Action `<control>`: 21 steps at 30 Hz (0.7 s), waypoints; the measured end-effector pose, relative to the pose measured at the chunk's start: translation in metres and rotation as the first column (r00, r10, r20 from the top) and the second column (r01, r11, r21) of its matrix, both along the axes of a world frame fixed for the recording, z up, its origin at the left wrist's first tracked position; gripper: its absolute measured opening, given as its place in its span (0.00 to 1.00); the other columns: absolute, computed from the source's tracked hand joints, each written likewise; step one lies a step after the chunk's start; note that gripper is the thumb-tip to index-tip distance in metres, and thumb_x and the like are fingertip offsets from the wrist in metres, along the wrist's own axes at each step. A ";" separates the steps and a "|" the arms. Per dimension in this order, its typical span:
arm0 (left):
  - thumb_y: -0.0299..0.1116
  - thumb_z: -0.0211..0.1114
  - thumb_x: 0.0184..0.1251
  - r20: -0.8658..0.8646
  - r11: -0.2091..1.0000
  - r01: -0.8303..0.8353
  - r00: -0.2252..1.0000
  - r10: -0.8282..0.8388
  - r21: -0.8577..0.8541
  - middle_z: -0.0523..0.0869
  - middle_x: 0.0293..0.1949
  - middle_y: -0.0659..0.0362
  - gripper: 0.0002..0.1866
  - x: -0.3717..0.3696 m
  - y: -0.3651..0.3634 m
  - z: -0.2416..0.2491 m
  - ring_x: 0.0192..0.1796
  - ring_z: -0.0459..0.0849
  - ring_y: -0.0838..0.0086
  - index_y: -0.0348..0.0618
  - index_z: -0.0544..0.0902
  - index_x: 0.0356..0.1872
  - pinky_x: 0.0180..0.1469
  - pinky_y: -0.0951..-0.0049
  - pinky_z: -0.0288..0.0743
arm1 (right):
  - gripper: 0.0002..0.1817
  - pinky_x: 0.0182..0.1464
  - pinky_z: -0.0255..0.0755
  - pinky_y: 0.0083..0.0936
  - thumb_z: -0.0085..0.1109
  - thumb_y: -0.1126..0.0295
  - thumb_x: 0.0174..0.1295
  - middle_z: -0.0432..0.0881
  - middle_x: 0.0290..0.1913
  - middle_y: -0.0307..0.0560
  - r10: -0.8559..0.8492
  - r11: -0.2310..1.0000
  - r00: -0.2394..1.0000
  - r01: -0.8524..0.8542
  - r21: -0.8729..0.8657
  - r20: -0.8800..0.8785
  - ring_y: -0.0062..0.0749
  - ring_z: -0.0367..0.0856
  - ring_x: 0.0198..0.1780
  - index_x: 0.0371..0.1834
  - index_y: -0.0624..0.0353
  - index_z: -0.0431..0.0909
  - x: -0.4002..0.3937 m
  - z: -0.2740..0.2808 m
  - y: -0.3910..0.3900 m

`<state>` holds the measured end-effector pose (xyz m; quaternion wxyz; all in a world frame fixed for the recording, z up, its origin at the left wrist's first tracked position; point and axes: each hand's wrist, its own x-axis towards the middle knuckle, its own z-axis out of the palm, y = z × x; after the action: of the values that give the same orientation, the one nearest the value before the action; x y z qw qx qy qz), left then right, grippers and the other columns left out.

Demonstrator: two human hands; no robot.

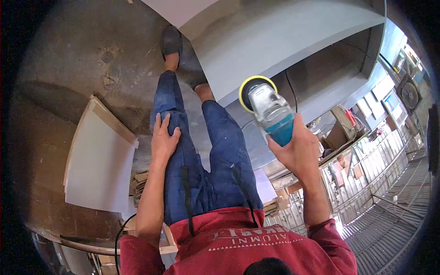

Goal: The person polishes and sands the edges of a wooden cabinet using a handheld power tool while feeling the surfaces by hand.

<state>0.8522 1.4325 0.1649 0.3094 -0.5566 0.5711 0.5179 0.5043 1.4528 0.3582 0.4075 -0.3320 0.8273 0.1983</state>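
Observation:
My right hand (300, 153) is wrapped round the teal body of a power sander (271, 107). The sander is held up in front of me, its round black pad with a yellow rim at the far end. Behind the pad, in this view, lies the lower edge of a large grey-painted panel structure (256, 50). My left hand (165, 140) rests on my left leg over the blue trousers (178, 178), with its fingers apart and nothing in it.
A white panel with a wooden edge (101, 156) stands on the concrete floor (68, 68) at left. A black cable (292, 89) hangs near the grey structure. A cluttered wooden shelf (341, 128) and a fan (409, 95) are at right.

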 end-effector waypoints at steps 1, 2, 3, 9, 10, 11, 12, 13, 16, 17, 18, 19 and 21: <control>0.42 0.67 0.71 -0.002 1.000 -0.010 1.000 0.010 0.007 0.57 0.86 0.47 0.35 -0.002 0.000 0.000 0.82 0.66 0.48 0.49 0.72 0.79 0.79 0.55 0.65 | 0.29 0.40 0.82 0.47 0.77 0.55 0.55 0.86 0.35 0.60 0.017 1.000 1.000 -0.016 -0.016 0.024 0.59 0.89 0.37 0.48 0.60 0.70 0.004 -0.002 0.000; 0.42 0.67 0.70 -0.011 1.000 -0.022 1.000 0.022 -0.004 0.59 0.84 0.43 0.35 -0.007 0.000 0.005 0.82 0.65 0.46 0.47 0.73 0.78 0.80 0.54 0.63 | 0.29 0.40 0.82 0.47 0.77 0.55 0.55 0.86 0.35 0.60 0.026 1.000 0.999 -0.026 -0.009 0.024 0.59 0.89 0.37 0.48 0.60 0.70 0.003 0.001 0.000; 0.41 0.68 0.68 -0.021 0.999 -0.033 0.999 0.033 -0.014 0.60 0.83 0.39 0.35 -0.009 0.000 0.005 0.82 0.64 0.44 0.45 0.75 0.76 0.81 0.53 0.61 | 0.30 0.39 0.82 0.47 0.77 0.54 0.55 0.86 0.35 0.60 0.050 0.998 0.998 -0.051 0.022 0.039 0.58 0.89 0.37 0.48 0.60 0.70 0.006 -0.002 -0.001; 0.42 0.67 0.68 -0.002 0.998 -0.061 0.998 0.061 0.001 0.61 0.83 0.42 0.35 -0.005 0.002 0.003 0.82 0.63 0.45 0.47 0.75 0.76 0.81 0.53 0.61 | 0.31 0.38 0.82 0.48 0.76 0.53 0.55 0.86 0.34 0.60 0.083 0.995 0.994 -0.087 0.058 0.065 0.59 0.89 0.35 0.49 0.60 0.69 0.004 -0.010 0.005; 0.42 0.67 0.68 -0.005 0.998 -0.063 0.998 0.063 0.002 0.61 0.83 0.42 0.35 -0.006 0.001 0.004 0.82 0.63 0.45 0.47 0.75 0.76 0.81 0.53 0.61 | 0.31 0.38 0.82 0.49 0.76 0.53 0.55 0.86 0.34 0.61 0.078 0.996 0.996 -0.079 0.032 0.041 0.60 0.89 0.35 0.49 0.60 0.69 0.001 -0.012 0.007; 0.42 0.67 0.68 0.002 0.998 -0.063 0.998 0.063 0.007 0.60 0.83 0.42 0.34 -0.005 0.000 0.005 0.82 0.64 0.46 0.47 0.75 0.76 0.81 0.53 0.62 | 0.31 0.38 0.82 0.50 0.76 0.53 0.55 0.86 0.34 0.62 0.071 0.997 0.997 -0.071 0.005 0.019 0.62 0.88 0.35 0.49 0.60 0.69 -0.002 -0.013 0.009; 0.42 0.67 0.68 0.010 0.998 -0.062 0.998 0.062 0.011 0.60 0.84 0.42 0.34 -0.006 -0.001 0.005 0.82 0.64 0.47 0.48 0.75 0.76 0.81 0.53 0.62 | 0.31 0.38 0.82 0.50 0.76 0.53 0.55 0.86 0.34 0.62 0.071 0.997 0.997 -0.072 0.005 0.019 0.62 0.88 0.35 0.49 0.60 0.69 -0.008 -0.014 0.008; 0.42 0.67 0.68 0.009 0.998 -0.063 0.998 0.063 0.011 0.60 0.84 0.42 0.34 -0.007 -0.003 0.006 0.82 0.64 0.47 0.48 0.75 0.76 0.81 0.53 0.62 | 0.31 0.39 0.82 0.50 0.76 0.53 0.55 0.86 0.34 0.64 0.067 0.998 0.998 -0.067 0.019 -0.018 0.63 0.88 0.36 0.49 0.61 0.69 -0.015 -0.015 0.006; 0.42 0.67 0.68 0.026 0.999 -0.036 0.999 0.035 0.015 0.60 0.84 0.43 0.34 -0.010 -0.006 0.008 0.82 0.65 0.47 0.49 0.75 0.77 0.80 0.53 0.64 | 0.29 0.42 0.79 0.49 0.78 0.57 0.55 0.86 0.35 0.65 0.029 0.999 0.996 -0.025 0.045 -0.085 0.64 0.87 0.39 0.48 0.63 0.72 -0.041 -0.011 -0.003; 0.42 0.67 0.68 0.027 0.999 -0.031 0.999 0.031 0.018 0.60 0.84 0.44 0.34 -0.010 -0.008 0.009 0.82 0.65 0.48 0.49 0.75 0.77 0.80 0.53 0.64 | 0.30 0.42 0.80 0.51 0.77 0.55 0.55 0.86 0.34 0.65 0.043 0.999 0.991 -0.040 0.023 -0.126 0.66 0.87 0.40 0.49 0.62 0.70 -0.049 -0.010 -0.007; 0.42 0.67 0.68 0.027 0.999 -0.028 0.999 0.027 0.022 0.60 0.84 0.44 0.35 -0.011 -0.009 0.009 0.82 0.66 0.48 0.49 0.75 0.77 0.79 0.53 0.65 | 0.31 0.43 0.80 0.52 0.76 0.53 0.56 0.86 0.34 0.66 0.056 0.998 0.984 -0.056 0.001 -0.167 0.67 0.87 0.40 0.49 0.61 0.69 -0.058 -0.010 -0.008; 0.42 0.67 0.68 0.027 0.999 -0.026 0.999 0.025 0.023 0.60 0.84 0.44 0.35 -0.011 -0.009 0.008 0.82 0.66 0.48 0.49 0.75 0.77 0.79 0.53 0.65 | 0.30 0.43 0.79 0.53 0.76 0.54 0.56 0.86 0.33 0.67 0.038 0.998 0.981 -0.047 -0.042 -0.189 0.69 0.87 0.40 0.49 0.61 0.70 -0.070 -0.012 -0.005; 0.42 0.67 0.68 0.026 1.000 0.003 1.000 -0.003 -0.002 0.61 0.84 0.44 0.35 -0.011 -0.009 0.008 0.81 0.66 0.47 0.50 0.74 0.77 0.79 0.53 0.66 | 0.29 0.44 0.79 0.53 0.77 0.54 0.56 0.86 0.34 0.67 -0.001 0.998 0.977 -0.012 -0.059 -0.212 0.69 0.86 0.40 0.48 0.61 0.71 -0.082 -0.011 -0.011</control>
<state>0.8408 1.4238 0.1726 0.3171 -0.5626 0.5683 0.5098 0.4226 1.4416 0.3476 0.3063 -0.3231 0.8707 0.2090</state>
